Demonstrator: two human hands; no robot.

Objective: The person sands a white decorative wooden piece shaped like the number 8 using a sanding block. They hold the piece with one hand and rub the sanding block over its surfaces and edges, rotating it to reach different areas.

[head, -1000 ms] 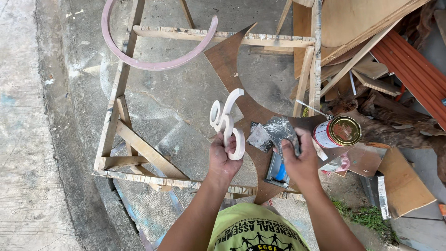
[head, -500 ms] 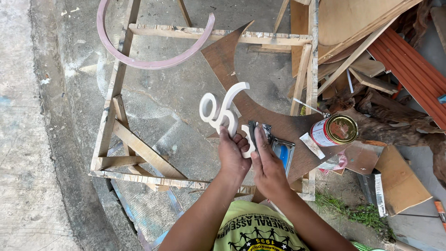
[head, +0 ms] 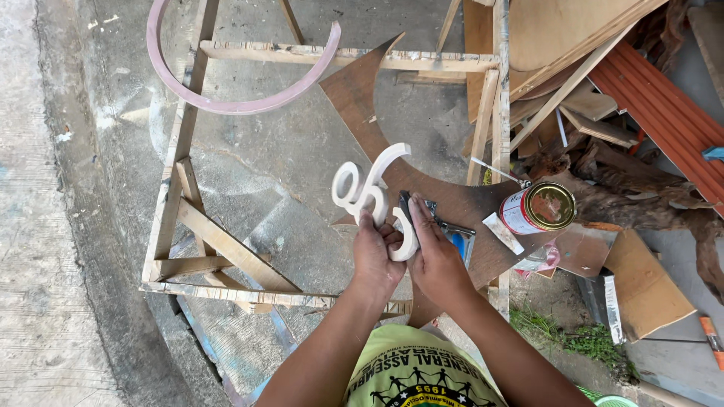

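My left hand [head: 375, 258] grips the lower curl of a white, curly cut-out shape [head: 368, 193] with loops, holding it up over a wooden frame [head: 196, 226]. My right hand [head: 432, 256] presses a small dark sanding pad [head: 408, 206] against the shape's lower right curve. Both hands sit close together, touching the white shape. A curved brown board [head: 362, 98] lies under the hands on the frame.
A red-and-white tin can [head: 537, 209] with a gold lid stands to the right on the brown board. A pink half-ring [head: 226, 102] rests on the frame's far side. Scrap wood and orange planks [head: 648, 83] pile up at the right. Concrete ground lies at the left.
My right hand has left the grey sheet by the can and moved left onto the white shape. The shape has tilted and shifted slightly in my left hand.
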